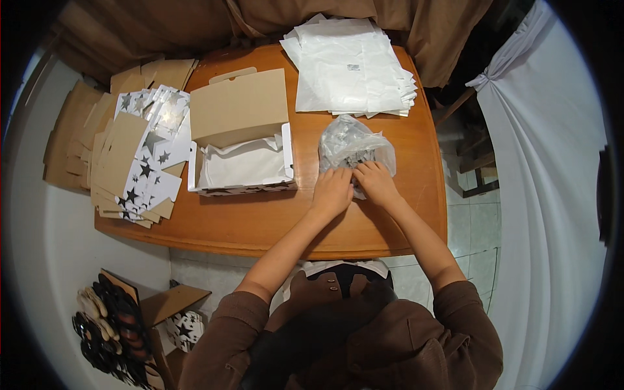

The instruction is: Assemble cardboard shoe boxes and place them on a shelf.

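Note:
A crumpled clear plastic bag (344,138) stands on the wooden table in front of me, its mouth toward me and small dark and silvery pieces inside, too small to name. My left hand (333,189) and my right hand (375,181) meet at the bag's near side, fingers bent and close together over its opening. Whatever lies between the fingertips is hidden. Left of the hands sits a box (242,190) with its brown lid raised; white tissue paper (244,164) lines it, and dark stars mark its white outside.
Behind the bag lies a stack of white paper sheets (351,71). Flat star-printed cardboard pieces (140,162) pile up at the table's left (260,224). On the floor at lower left are several pairs of shoes (114,325) beside an open carton (174,305). White cloth (546,195) hangs at right.

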A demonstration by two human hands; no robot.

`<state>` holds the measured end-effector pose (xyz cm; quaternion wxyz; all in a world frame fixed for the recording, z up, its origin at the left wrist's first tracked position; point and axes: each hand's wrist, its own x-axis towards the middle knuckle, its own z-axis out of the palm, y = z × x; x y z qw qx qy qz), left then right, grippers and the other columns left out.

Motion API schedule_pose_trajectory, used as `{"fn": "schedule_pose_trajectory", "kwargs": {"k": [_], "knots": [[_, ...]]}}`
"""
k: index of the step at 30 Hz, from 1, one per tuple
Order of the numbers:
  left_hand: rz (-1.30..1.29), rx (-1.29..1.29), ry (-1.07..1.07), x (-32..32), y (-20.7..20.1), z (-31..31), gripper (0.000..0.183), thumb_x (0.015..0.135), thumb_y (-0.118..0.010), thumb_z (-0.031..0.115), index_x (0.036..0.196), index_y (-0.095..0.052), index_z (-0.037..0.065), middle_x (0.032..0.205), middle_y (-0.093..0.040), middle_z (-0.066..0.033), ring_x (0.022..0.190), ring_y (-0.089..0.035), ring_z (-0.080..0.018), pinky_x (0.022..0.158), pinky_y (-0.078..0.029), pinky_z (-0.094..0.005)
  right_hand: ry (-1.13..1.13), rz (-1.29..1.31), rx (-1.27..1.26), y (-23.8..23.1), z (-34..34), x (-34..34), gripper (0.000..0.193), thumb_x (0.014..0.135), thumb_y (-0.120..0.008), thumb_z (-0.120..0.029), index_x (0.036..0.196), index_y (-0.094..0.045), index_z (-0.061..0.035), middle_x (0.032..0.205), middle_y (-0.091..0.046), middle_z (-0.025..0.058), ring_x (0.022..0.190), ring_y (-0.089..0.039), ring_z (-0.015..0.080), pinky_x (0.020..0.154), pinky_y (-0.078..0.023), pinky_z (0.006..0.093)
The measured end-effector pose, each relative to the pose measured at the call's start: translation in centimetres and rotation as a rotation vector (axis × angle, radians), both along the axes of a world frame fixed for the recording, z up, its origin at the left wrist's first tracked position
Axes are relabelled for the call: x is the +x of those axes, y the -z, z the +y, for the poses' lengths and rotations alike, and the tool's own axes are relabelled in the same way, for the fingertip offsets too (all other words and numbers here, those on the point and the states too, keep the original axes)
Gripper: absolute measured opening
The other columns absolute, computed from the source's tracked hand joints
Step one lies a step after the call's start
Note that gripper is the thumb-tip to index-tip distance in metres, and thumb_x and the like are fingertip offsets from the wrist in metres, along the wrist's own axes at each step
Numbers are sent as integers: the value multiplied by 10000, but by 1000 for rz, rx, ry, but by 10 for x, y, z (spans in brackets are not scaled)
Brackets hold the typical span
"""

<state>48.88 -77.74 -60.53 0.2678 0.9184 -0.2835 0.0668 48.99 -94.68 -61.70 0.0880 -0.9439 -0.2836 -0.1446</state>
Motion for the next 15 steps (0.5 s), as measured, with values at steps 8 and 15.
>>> {"fn": "schedule_pose_trajectory", "kwargs": {"k": [8,15], "knots": [[-28,27,-78,-9,6,-14,273,769,-632,174,1006,-567,54,967,-580,-112,929,-528,-293,819,-411,-424,-46,118,225,-10,-14,6,93,772,-584,-92,858,-587,-57,848,-585,86,854,-555,286,762,-440,370],[91,-421,-242,1,-23,2,174,823,-613,178,883,-579,19,848,-601,-143,793,-565,-319,727,-439,-407,59,393,710,-51,12,10,147,867,-581,-138,953,-585,-18,860,-652,140,775,-625,308,673,-491,366]]}}
